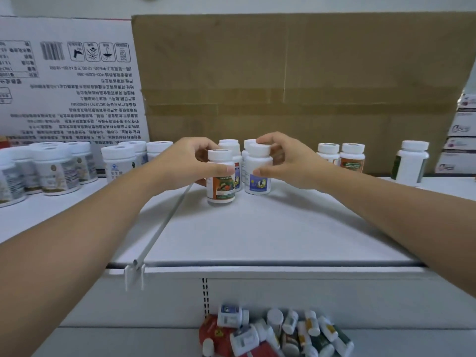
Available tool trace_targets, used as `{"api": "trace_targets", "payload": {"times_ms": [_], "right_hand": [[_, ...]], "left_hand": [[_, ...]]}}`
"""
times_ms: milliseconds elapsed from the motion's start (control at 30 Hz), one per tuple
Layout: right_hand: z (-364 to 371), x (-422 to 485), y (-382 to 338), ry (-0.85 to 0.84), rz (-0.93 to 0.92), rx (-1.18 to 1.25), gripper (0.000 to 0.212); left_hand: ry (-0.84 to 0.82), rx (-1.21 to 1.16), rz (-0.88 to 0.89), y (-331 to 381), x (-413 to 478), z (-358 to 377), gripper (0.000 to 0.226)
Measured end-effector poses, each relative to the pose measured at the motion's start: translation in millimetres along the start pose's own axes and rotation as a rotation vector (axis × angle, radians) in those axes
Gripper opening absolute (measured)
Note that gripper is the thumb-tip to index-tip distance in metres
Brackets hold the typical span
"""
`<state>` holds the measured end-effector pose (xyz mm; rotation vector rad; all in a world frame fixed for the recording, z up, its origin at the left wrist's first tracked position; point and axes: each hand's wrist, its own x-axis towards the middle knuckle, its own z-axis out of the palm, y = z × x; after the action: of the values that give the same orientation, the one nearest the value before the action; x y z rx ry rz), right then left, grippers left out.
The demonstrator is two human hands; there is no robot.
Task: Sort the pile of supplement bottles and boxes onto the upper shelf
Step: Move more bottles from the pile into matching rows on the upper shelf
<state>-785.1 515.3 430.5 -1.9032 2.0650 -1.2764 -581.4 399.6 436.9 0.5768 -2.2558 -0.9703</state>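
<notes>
Landmark = orange bottle (221,181), which stands on the upper shelf (257,228) at mid depth.

- Far left of it: bottle cluster (51,171), all upright, caps up. White carton (69,81) stands behind them with its print upside down.
- Just left of it: divider rail (164,222) runs from the shelf's front lip back toward the bottle's base.
- Left hand (190,161): holds the orange bottle. Thumb lies across the front just under the cap, fingers are curled round the back. Narrow grip.
- Orange bottle: upright, long axis vertical, white cap up, label facing the camera, base on the shelf.
- Just right of it: blue bottle (257,173), also upright, cap up, label forward, base on the shelf. The two sit just beside each other; can't tell if they touch.
- Behind the pair: two more white-capped bottles (229,146), mostly hidden.
- Right hand (286,161): holds the blue bottle. Thumb tip is on the body, fingers are curled over the cap's far side.
- Further right: two upright bottles (340,155), then a single white bottle (410,163) well apart from them, then stacked boxes (463,135) at the frame edge.
- Behind everything: brown cardboard (296,73).
- Below the orange bottle, on the lower shelf: pile (278,333) of bottles lying on their sides, axes pointing every way, mixed with red packs.
</notes>
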Motion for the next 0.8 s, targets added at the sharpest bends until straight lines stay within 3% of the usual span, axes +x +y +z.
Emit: {"api": "trace_targets", "payload": {"times_ms": [167, 333, 433, 667, 800], "right_hand": [[8, 4, 10, 0.009, -0.08, -0.152, 0.072], [9, -2, 5, 0.034, -0.07, -0.196, 0.078], [-4, -8, -7, 0.106, -0.09, -0.279, 0.065], [-70, -63, -2, -0.181, 0.033, -0.58, 0.024], [-108, -106, 40, -0.259, 0.125, -0.615, 0.032]], "left_hand": [[-0.023, -0.004, 0.008, 1, -4, 3, 0.048], [-0.042, 0.018, 0.043, 1, -9, 0, 0.03], [-0.033, 0.068, 0.065, 13, -12, -1, 0.03], [-0.13, 0.256, 0.053, 62, -11, 11, 0.033], [-0.147, 0.282, 0.075, 87, 4, 53, 0.034]]}}
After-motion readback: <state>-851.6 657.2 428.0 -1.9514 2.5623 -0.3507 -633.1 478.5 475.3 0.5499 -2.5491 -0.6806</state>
